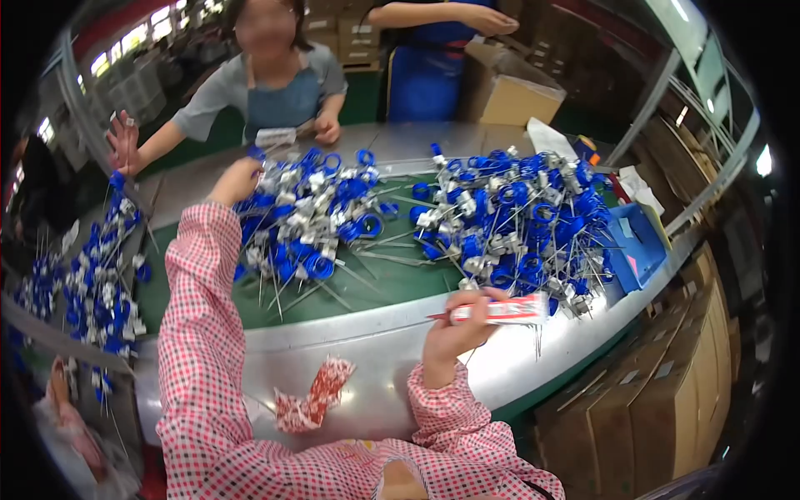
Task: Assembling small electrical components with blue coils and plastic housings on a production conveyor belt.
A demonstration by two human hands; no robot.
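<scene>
My right hand is closed round a long, narrow red-and-white packet, held over the near metal edge of the table. A red tip sticks out on the left side of that hand. My left arm stretches far forward, and my left hand is at the far left side of a heap of blue-ringed parts with white-silver pieces and thin metal rods. Its fingers look bent together among the parts; what they hold is hidden. A second heap of the same parts lies to the right, just beyond the packet.
A crumpled red-and-white wrapper lies on the metal edge before me. At right are a blue bin and stacked cartons. More parts lie at left. A person and another in blue stand opposite.
</scene>
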